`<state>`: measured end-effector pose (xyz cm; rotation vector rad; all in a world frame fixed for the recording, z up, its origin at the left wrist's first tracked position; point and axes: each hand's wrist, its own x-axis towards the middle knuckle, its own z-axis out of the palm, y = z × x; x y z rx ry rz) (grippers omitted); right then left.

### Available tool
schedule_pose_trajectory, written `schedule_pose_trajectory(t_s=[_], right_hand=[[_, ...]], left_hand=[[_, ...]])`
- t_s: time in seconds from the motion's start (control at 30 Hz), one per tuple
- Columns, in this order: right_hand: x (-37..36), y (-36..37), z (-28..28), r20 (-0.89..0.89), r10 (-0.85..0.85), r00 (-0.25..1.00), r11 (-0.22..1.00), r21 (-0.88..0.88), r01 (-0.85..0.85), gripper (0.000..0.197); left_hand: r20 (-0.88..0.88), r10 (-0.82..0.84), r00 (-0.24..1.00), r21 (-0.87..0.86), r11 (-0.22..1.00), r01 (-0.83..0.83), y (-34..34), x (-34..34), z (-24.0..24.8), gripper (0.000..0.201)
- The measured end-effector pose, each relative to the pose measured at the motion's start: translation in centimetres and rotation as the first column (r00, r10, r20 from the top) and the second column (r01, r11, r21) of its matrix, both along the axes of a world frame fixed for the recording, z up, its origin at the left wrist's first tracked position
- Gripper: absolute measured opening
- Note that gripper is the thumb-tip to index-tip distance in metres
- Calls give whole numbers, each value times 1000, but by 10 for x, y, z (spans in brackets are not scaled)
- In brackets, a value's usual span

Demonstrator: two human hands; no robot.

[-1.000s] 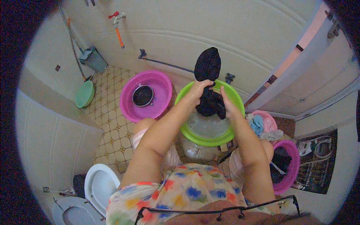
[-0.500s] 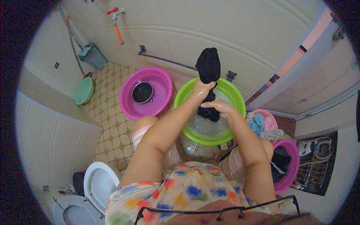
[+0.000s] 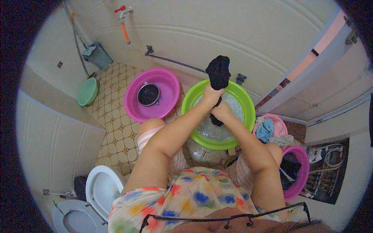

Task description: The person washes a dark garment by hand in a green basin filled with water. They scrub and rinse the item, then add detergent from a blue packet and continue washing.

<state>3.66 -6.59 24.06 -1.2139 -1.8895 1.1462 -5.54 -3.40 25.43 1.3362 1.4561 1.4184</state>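
Note:
A black garment (image 3: 218,72), its exact kind unclear, hangs bunched and twisted over the lime green basin (image 3: 250,101). Wrapped round its middle is my left hand (image 3: 212,96), with a thick bundle of the fabric sticking up past the fist. My right hand (image 3: 222,112) is closed on the same fabric just below and to the right, and a short end dangles under it. Foamy water (image 3: 211,132) fills the basin beneath both hands.
A pink basin (image 3: 134,106) holding a small black-topped round container (image 3: 149,94) stands left. At right are a light pink basin of clothes (image 3: 268,130) and a magenta basin (image 3: 304,169) with dark cloth. A toilet (image 3: 93,186) is at lower left; a wall tap (image 3: 123,13) is beyond.
My right hand has gone from partly spread fingers to a closed grip on the black garment. Its upper bundle has dropped slightly, and both hands sit a little lower.

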Motion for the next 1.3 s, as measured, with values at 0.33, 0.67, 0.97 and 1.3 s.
schedule_pose_trajectory(t_s=[0.33,0.67,0.97,1.3], right_hand=[[0,19,0,219,-282,934,957,130,258,72],[40,38,19,-359,-198,912,961,-253,109,55],[33,0,35,-603,-3,798,789,-492,-369,76],[19,-17,6,-744,-107,659,578,-586,-568,45]], left_hand=[[219,28,975,10,999,-31,-6,10,4,38],[376,79,923,-152,988,-23,0,-9,43,20],[276,12,961,-65,998,6,-15,0,35,19],[361,56,931,-23,998,-51,-17,-4,39,12]])
